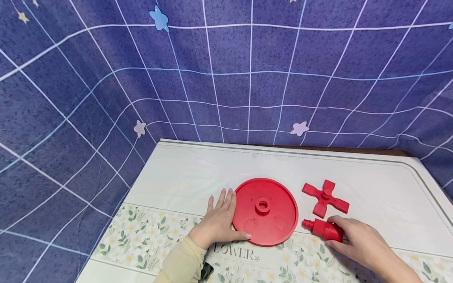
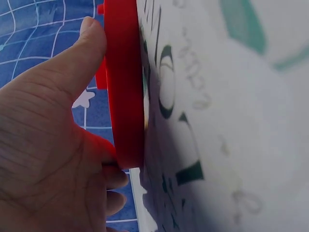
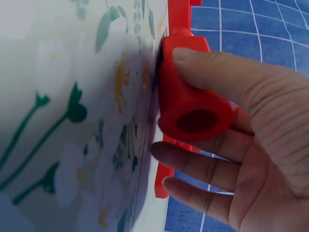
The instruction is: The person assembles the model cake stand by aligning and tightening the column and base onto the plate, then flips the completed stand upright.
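Note:
A red round plate with a raised rim and a hollow central hub lies flat on the table. My left hand rests against its left side, fingers straight along the edge and thumb over the rim. To the right, my right hand pinches a red plastic piece with a stepped, knobbed tip pointing left. In the right wrist view the thumb presses this piece, whose near end has a round hole. Just beyond it lies a red four-armed cross piece with a central stud.
A white tablecloth with a flowered band and lettering covers the table. Behind it hangs a blue grid-patterned curtain with star shapes. A small black object shows by the left sleeve.

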A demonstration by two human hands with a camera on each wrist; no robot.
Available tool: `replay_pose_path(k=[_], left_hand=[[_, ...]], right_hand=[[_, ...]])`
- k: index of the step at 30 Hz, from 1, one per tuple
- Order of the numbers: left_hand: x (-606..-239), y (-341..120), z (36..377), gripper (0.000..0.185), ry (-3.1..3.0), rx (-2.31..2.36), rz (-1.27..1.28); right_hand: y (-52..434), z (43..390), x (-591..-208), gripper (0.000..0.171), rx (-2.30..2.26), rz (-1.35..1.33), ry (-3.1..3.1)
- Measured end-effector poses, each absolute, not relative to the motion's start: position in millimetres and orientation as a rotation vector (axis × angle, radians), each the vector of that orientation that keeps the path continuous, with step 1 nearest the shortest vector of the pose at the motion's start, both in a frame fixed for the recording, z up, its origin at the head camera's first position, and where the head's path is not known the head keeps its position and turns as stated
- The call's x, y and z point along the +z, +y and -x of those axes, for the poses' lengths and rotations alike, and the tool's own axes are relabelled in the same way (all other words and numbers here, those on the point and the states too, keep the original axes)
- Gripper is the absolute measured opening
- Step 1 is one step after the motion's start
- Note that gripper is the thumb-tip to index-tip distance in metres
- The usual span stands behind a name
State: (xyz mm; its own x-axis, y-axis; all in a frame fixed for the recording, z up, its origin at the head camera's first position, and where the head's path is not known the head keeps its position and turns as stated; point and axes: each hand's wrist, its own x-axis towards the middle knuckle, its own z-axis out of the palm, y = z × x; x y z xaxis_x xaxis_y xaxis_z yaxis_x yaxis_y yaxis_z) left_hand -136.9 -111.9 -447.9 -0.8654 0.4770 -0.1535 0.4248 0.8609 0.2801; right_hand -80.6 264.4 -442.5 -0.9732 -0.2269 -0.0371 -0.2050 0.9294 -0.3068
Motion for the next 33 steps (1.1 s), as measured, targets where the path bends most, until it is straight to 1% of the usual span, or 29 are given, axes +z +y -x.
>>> replay_pose_path(k=[4, 11, 16, 26, 30, 33], left_hand=[[-447, -112, 136, 0.123, 2.817, 0.346, -0.692], [-448, -111, 136, 0.125, 2.812, 0.355, -0.693], [-449, -111, 137, 0.126, 2.807, 0.360, -0.669], [-450, -110, 139, 0.127, 2.802, 0.342, -0.648], [-451, -109, 140, 0.127, 2.802, 0.330, -0.639], [-450, -108, 139, 0.127, 2.795, 0.333, -0.622]], right_hand=[[264, 77, -443, 0.056, -0.576, 0.340, 3.050], [264, 73, -442, 0.057, -0.874, 0.432, 3.195], [260, 76, -438, 0.057, -1.128, 0.460, 3.162], [238, 92, -429, 0.053, -1.576, 0.445, 2.942], [226, 102, -424, 0.052, -1.728, 0.515, 2.798], [217, 110, -423, 0.054, -1.789, 0.585, 2.722]])
